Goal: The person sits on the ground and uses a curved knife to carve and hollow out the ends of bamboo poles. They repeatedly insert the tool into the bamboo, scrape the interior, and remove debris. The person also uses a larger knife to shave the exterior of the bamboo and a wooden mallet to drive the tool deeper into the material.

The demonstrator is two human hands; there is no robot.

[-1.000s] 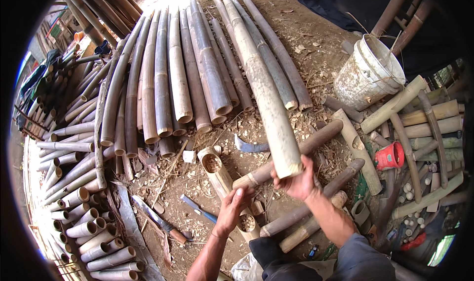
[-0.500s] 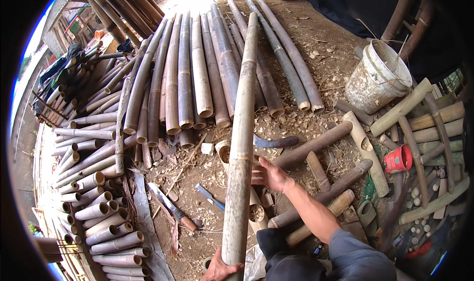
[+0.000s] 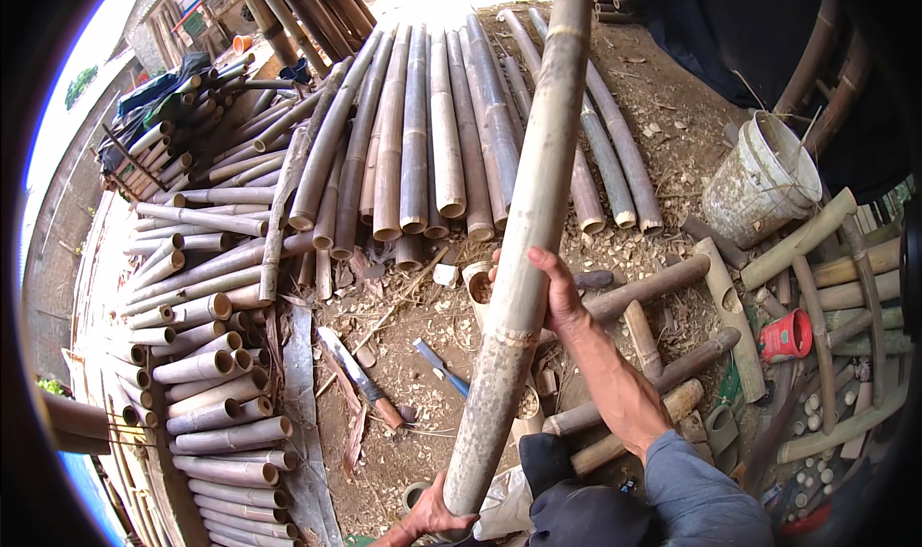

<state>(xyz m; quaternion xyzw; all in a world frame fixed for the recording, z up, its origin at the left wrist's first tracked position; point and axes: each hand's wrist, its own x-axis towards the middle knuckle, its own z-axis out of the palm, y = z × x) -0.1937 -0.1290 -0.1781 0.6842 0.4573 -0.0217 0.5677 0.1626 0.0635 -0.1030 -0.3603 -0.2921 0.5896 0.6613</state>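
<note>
A long bamboo pole [image 3: 523, 259] slants up in front of me, its top leaning to the right and running out of the upper edge. My left hand [image 3: 440, 511] grips its lower end. Higher up, my right hand [image 3: 560, 297] wraps the pole from the right side, the thumb lying along the front and the fingertips partly hidden behind it. On the ground left of the pole lie a knife with a wooden handle [image 3: 359, 379] and a blue-handled tool with a flat metal blade [image 3: 442, 367].
Long bamboo poles [image 3: 413, 134] lie side by side ahead. Short cut lengths [image 3: 216, 393] are stacked at the left. Notched bamboo pieces [image 3: 663, 283], a dirty white bucket [image 3: 759, 182] and a red container [image 3: 786, 336] are at the right. Wood chips cover the ground.
The bamboo pole has been raised and now leans further right, its top leaving the view. My right hand has moved up and now wraps it. The scene has shifted slightly right.
</note>
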